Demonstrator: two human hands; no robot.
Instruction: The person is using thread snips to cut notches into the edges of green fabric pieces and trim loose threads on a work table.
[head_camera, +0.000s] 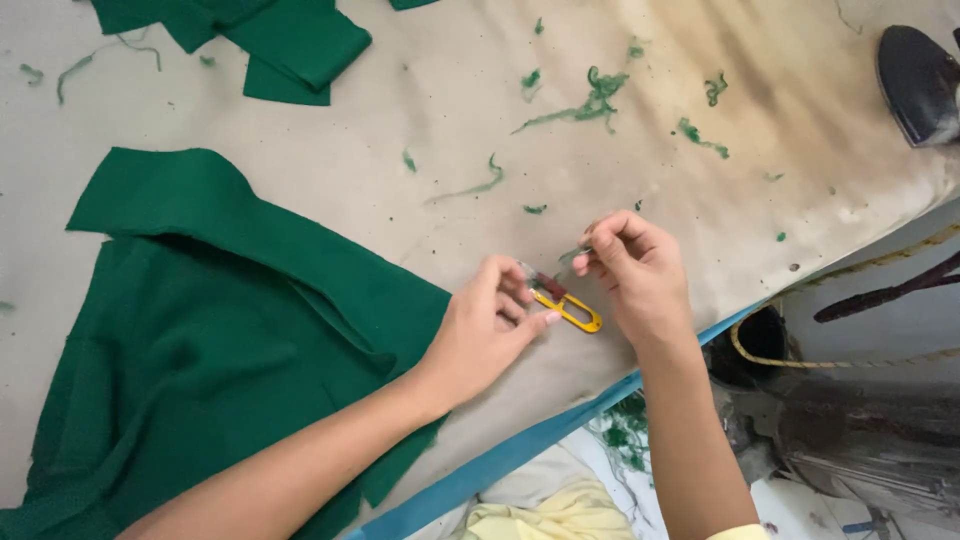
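Stained, scorch-marked beige padding covers the worktable (400, 120), its blue-trimmed front edge (520, 455) running diagonally between the person's forearms; the brown patches suggest the surface doubles as a pressing board, which fits the dark iron (918, 82) parked at the far right corner, well apart from the hands.

Largest on the padding is a green garment (200, 340), spread flat at the left with its collar or flap turned back, lying just under the left forearm, probably so it stays within easy reach. Smaller folded green fabric pieces (290, 45) sit stacked at the top edge, out of the way. Loose green thread clippings (590, 105) are scattered across the middle of the table, and more have gathered below the table edge (628, 440), the likely litter of trimming.

Left hand (485, 330) rests its heel on the padding beside the garment, fingers curled around a yellow-handled thread snipper (568, 308); the thumb and fingers close on its handle, blades pointing up toward the other hand. Whether the blades are pressed together cannot be told.

Right hand (635, 265) hovers just beyond the snipper, thumb and forefinger pinched together on a short wisp of green thread (572, 256), held near the blades, seemingly to keep it taut. The other fingers are loosely curled.
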